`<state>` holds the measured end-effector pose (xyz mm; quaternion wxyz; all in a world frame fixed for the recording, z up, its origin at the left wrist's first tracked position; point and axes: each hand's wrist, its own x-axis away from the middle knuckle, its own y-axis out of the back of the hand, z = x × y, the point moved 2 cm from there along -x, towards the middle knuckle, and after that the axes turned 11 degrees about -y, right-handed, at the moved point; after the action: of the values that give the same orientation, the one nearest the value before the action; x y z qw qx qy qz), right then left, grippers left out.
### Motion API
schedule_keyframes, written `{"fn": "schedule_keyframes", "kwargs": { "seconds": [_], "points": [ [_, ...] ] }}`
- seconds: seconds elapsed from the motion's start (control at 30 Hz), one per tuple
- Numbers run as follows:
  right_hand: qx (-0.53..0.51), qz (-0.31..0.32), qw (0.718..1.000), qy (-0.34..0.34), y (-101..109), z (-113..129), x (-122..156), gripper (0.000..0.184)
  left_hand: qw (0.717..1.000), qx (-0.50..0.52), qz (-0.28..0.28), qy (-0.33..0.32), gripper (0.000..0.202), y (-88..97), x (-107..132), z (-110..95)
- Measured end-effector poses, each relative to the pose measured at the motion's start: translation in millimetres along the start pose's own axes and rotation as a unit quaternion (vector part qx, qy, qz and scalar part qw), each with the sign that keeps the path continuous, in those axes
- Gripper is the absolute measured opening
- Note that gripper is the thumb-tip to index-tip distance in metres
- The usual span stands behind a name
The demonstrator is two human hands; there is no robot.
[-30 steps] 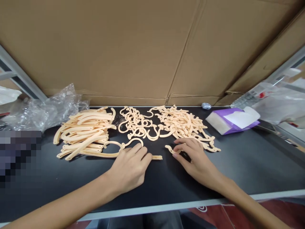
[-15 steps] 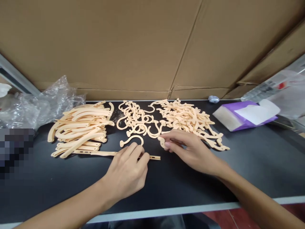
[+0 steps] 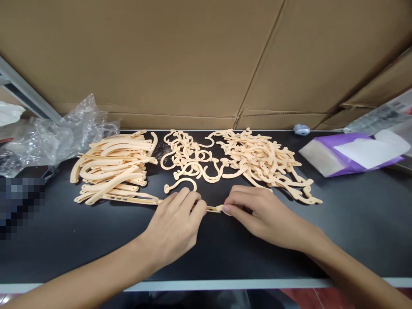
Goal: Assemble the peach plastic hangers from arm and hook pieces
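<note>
Peach plastic strip [image 3: 131,198] lies flat on black table [image 3: 80,240], running left-right. L hand [image 3: 175,223] curls over its right part, fingers clamping it down. R hand [image 3: 260,214] pinches small peach piece [image 3: 220,208] against strip's right tip. Loose hook [image 3: 180,183] sits just beyond L fingers, w/ hook pile [image 3: 189,156] farther back. Bare table around both wrists, to near edge.
</note>
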<state>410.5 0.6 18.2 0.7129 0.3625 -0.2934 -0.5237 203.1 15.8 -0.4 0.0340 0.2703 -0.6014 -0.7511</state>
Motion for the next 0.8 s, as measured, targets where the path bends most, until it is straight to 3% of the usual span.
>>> {"fn": "schedule_keyframes", "kwargs": {
  "seconds": [0.2,0.43,0.8],
  "points": [
    [-0.021,0.029,0.999,-0.003,-2.8,0.1,-1.7,0.02,0.999,0.019,0.02,-0.027,0.009,-1.4,-0.9,-1.0],
    [-0.06,0.062,0.996,-0.034,-0.1,-2.5,-5.9,0.022,1.0,0.01,-0.006,-0.028,0.01,-1.0,-1.9,-2.6],
    [-0.023,0.045,0.999,-0.007,0.3,-1.2,-5.4,0.025,0.999,0.006,-0.015,-0.03,0.012,-1.2,-0.9,-1.7]
  ]
}}
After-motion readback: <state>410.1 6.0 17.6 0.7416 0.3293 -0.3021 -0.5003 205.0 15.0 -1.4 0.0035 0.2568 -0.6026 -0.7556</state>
